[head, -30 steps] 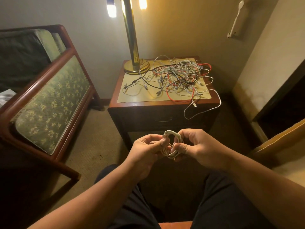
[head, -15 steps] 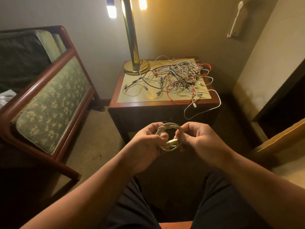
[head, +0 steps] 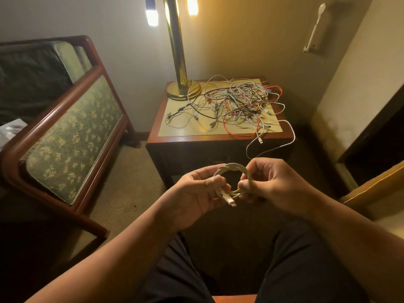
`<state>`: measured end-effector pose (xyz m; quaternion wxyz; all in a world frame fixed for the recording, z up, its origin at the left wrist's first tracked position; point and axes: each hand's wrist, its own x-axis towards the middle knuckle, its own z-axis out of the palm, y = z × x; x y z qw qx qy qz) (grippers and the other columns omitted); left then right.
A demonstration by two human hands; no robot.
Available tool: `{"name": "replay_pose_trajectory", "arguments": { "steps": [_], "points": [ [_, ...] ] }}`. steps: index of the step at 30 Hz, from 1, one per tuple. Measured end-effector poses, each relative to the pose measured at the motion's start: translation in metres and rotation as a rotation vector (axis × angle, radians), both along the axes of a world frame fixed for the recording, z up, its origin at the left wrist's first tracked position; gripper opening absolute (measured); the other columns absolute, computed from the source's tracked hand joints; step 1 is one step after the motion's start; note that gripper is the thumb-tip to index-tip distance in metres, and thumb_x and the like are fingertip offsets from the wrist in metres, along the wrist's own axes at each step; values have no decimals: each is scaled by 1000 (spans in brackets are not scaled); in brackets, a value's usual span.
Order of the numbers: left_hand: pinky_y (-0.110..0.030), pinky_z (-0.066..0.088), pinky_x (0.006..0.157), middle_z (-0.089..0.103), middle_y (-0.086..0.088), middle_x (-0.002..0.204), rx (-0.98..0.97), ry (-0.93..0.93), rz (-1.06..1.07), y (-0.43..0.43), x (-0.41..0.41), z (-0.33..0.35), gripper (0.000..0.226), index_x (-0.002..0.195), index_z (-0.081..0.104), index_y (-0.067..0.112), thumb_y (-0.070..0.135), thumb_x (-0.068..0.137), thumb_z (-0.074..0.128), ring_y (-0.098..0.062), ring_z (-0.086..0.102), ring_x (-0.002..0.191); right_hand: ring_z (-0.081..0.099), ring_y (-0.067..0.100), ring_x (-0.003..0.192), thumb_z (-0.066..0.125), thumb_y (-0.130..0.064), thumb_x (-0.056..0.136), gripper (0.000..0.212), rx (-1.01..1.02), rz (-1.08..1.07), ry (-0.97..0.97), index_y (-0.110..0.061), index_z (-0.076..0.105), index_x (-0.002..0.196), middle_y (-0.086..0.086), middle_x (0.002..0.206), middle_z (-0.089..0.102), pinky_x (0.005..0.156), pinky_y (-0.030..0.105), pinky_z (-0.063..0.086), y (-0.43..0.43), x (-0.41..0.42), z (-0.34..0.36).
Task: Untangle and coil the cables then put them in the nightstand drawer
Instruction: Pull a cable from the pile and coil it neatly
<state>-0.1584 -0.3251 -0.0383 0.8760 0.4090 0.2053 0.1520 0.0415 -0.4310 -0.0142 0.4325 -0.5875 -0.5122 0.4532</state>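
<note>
Dim lamp-lit corner, listed outward from our fingers. Item one: coil (head: 231,169), white, several turns, held in the air between both hands above our lap. Left hand (head: 192,193): fingers and thumb curled, pinching the coil's lower left where the turns bunch. A plug (head: 231,200) pokes out just below that thumb, so we judge the pinch sits there to stop the free end springing the turns apart. Right hand (head: 273,182): fingers curled round the coil's right side, thumb tip pressed on the turns. We take it as the steadying grip that keeps the ring round while the end is tucked. Item two: nightstand (head: 218,138), beyond our fingertips and apart from them. Its drawer (head: 209,157) lies in shadow and looks closed, though we cannot tell for certain. Item three: tangle (head: 240,101), white, grey, black and red cables heaped on the nightstand top, farther out than the coil, not yet sorted. One stray cable (head: 286,143) droops over the front edge, hanging just past our right knuckles. Item four: lamp (head: 179,62), its brass base touching the tangle's far left. Item five: armchair (head: 72,132), well left of our left fingers. Status, by our judgement: one cable nearly coiled, none stowed.
</note>
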Motion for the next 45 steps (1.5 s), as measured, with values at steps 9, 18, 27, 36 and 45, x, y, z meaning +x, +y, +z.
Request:
{"name": "replay_pose_trajectory", "arguments": {
  "steps": [9, 18, 27, 36, 45],
  "points": [
    [-40, 61, 75, 71, -15, 93, 302, 211, 165, -4, 8, -2, 56, 122, 62, 5, -5, 68, 77, -31, 73, 90, 73, 27, 64, 66, -6, 94, 12, -101, -168, 36, -3, 60, 83, 11, 69, 71, 53, 32, 57, 4, -1, -16],
    [-40, 63, 84, 75, -14, 115, 493, 208, 83, -5, 3, -1, 60, 143, 50, 15, -12, 90, 61, -29, 73, 108, 72, 35, 86, 52, -4, 66, 45, -320, -14, 522, 4, 56, 110, 24, 95, 69, 72, 45, 60, 7, -8, -27],
    [-9, 55, 69, 75, 12, 89, 1578, 398, 383, -3, -3, -8, 16, 98, 80, 17, 21, 83, 82, 3, 72, 79, 67, 41, 100, 50, 5, 68, 61, -332, 80, 833, -11, 63, 126, 25, 124, 63, 75, 45, 59, 7, -5, -28],
    [-6, 52, 70, 73, 6, 88, 1652, 349, 350, -1, -2, -1, 11, 97, 80, 15, 10, 86, 78, -1, 69, 78, 60, 25, 66, 44, 3, 58, 49, -289, -9, 857, -8, 64, 101, 21, 97, 63, 50, 27, 43, 6, -3, -22],
    [-10, 54, 71, 74, 7, 90, 1592, 342, 460, 1, -6, 8, 11, 96, 80, 14, 19, 88, 74, -2, 70, 82, 66, 31, 76, 49, 1, 63, 55, -262, 35, 849, -5, 66, 115, 22, 107, 68, 56, 31, 53, 6, 7, -16]
  ]
}}
